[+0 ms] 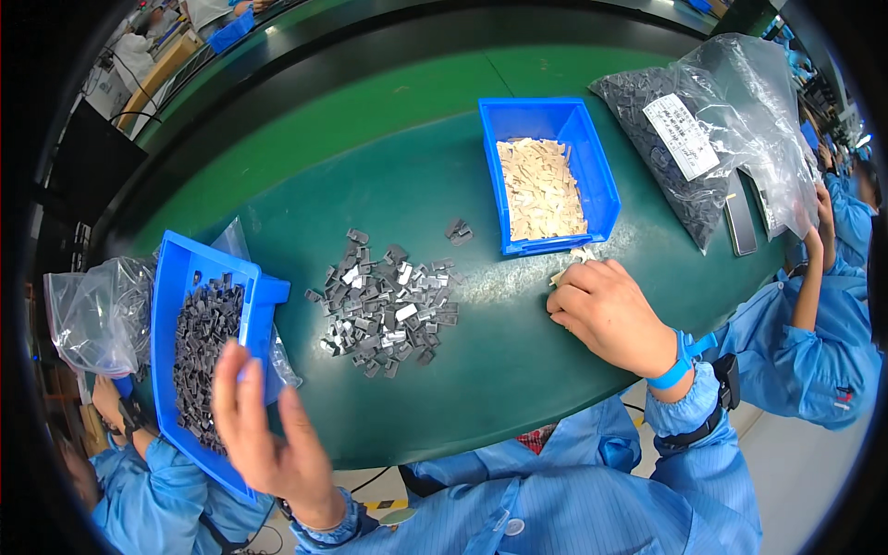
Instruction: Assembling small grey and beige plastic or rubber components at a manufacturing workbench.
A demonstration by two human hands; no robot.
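Observation:
My left hand (268,439) is raised over the near right edge of a blue bin (262,287) at the left, fingers spread and nothing in them. Small dark grey plastic pieces (208,342) fill that bin. On the table to its right lies a loose pile of similar grey pieces (388,305), some with white faces. My right hand (606,305) rests on the table with fingers curled down and pressed together; their tips are partly hidden. Small beige strips (557,277) lie at these fingers, just before a second blue bin (606,199) holding many beige strips (541,190).
A clear bag of dark pieces (661,139) with a white label lies at the far right, beside a phone (740,222). Another clear bag (102,310) is left of the left bin. People in blue sit at both sides of the green table (499,370).

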